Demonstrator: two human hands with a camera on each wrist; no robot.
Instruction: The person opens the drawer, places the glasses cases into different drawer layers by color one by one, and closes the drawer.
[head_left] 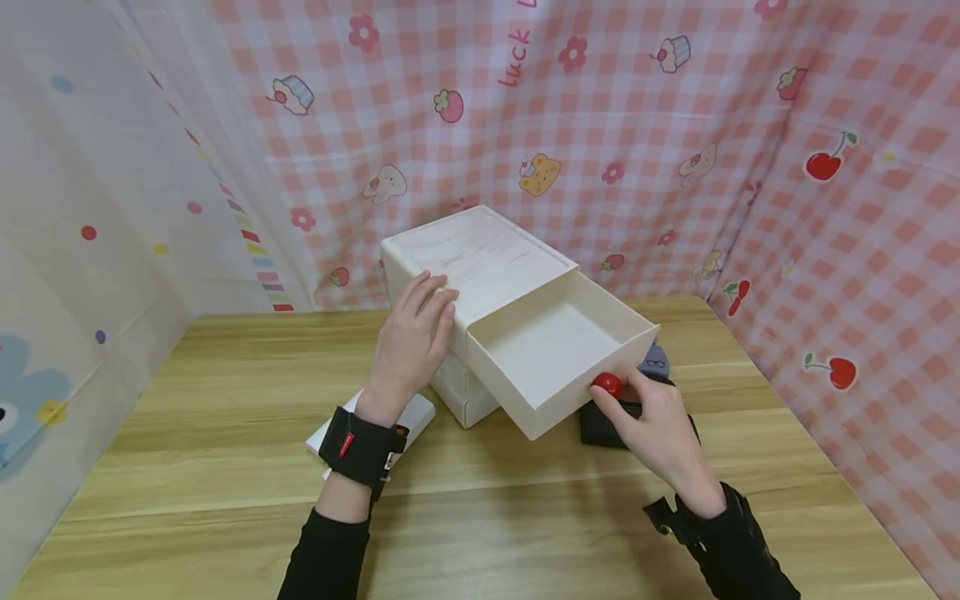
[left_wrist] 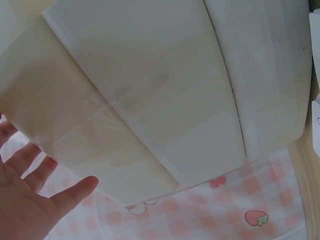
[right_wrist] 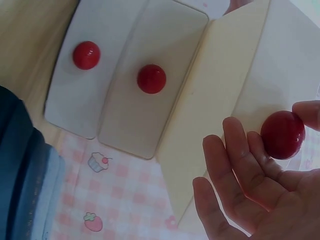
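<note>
Curtained-off workspace: printed cloth (head_left: 480, 137) surrounding a wood-grain table (head_left: 217, 408)

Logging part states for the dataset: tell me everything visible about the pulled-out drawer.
The drawer is an off-white, open-topped rectangular box with thin straight walls and a flat floor, apparently plastic. A glossy, round red knob sits on its front. It is the top drawer of the cabinet, partly pulled out toward the head view's lower right, above a closed drawer. The right hand pinches the knob. Its rear end is hidden inside the cabinet.
</note>
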